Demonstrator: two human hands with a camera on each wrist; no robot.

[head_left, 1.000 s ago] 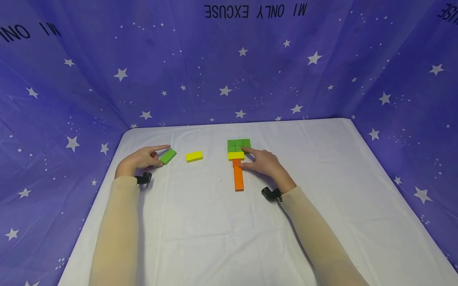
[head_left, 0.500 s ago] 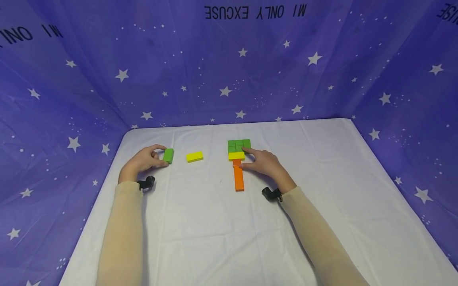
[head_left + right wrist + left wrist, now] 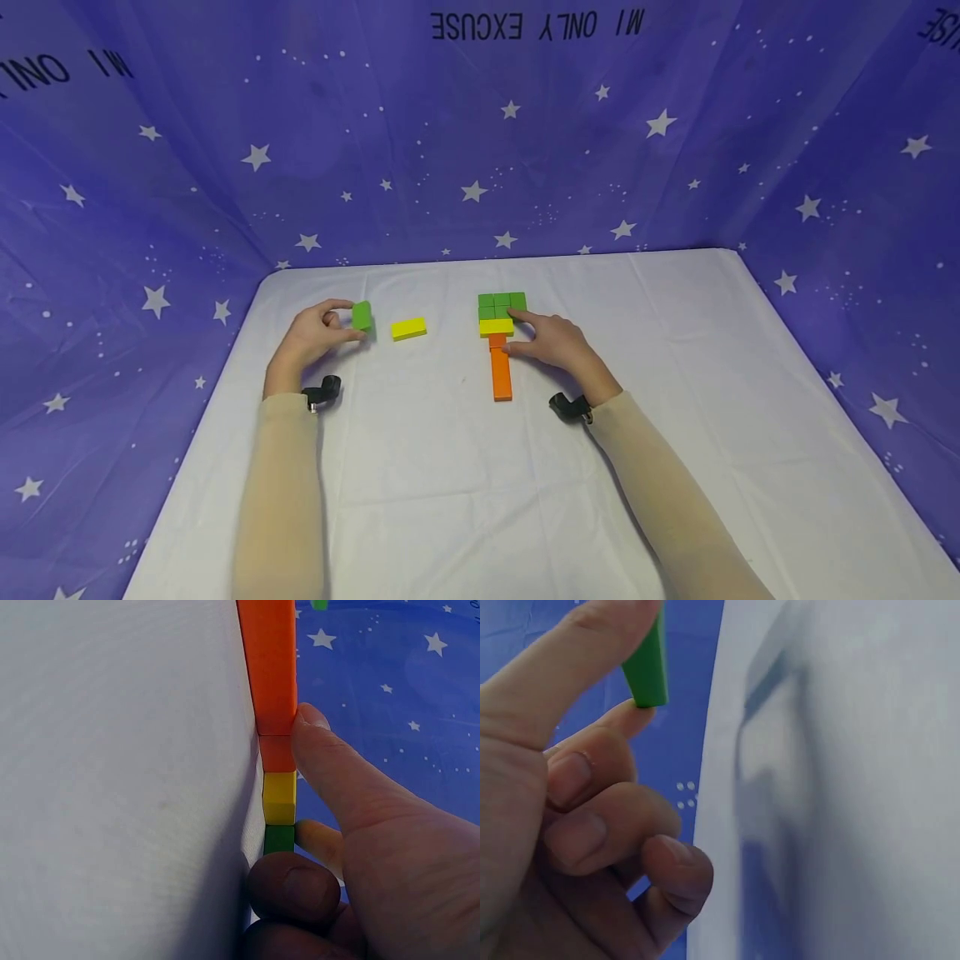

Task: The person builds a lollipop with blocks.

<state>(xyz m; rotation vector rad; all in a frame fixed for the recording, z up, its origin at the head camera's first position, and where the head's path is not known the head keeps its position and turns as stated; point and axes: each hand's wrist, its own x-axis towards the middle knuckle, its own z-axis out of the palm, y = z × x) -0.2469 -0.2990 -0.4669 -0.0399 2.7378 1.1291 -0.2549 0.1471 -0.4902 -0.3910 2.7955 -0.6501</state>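
My left hand (image 3: 306,340) pinches a green block (image 3: 362,316) between thumb and index finger, above the left part of the table; its other fingers are curled in. The left wrist view catches the block's lower end (image 3: 651,679) below the thumb. On the right, my right hand (image 3: 558,342) rests against a flat block arrangement, index fingertip at the green blocks (image 3: 493,305) and thumb by the orange pieces (image 3: 501,375). A yellow block (image 3: 496,327) lies between green and orange. The right wrist view shows the thumb (image 3: 315,727) against the orange side.
A loose yellow block (image 3: 408,329) lies between the held block and the arrangement. White cloth (image 3: 420,467) covers the table. Blue star-patterned curtains (image 3: 472,150) surround its back and sides.
My left hand has taken the green block between thumb and index finger, turned it upright, lifted it and moved a little right. The right hand has stayed in place.
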